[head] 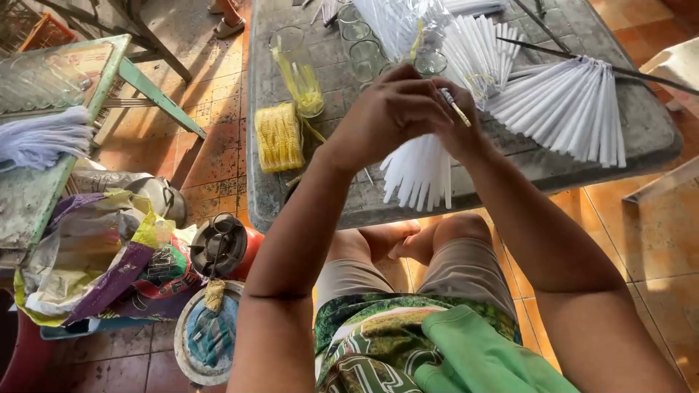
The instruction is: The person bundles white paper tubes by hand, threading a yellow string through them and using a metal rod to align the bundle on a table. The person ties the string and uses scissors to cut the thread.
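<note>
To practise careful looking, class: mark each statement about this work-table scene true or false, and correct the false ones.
1. Both hands meet over a fan of white sticks. True: the left hand and right hand hold the white stick bundle together.
2. The yellow bundle lies on the floor. False: the yellow bundle lies on the grey table.
3. A glass jar on the table holds yellow strips. True: the glass jar stands behind the yellow bundle.
4. The table carries only one fan of white sticks. False: another white fan lies at the right.
5. The floor is carpeted. False: it is tiled.
</note>
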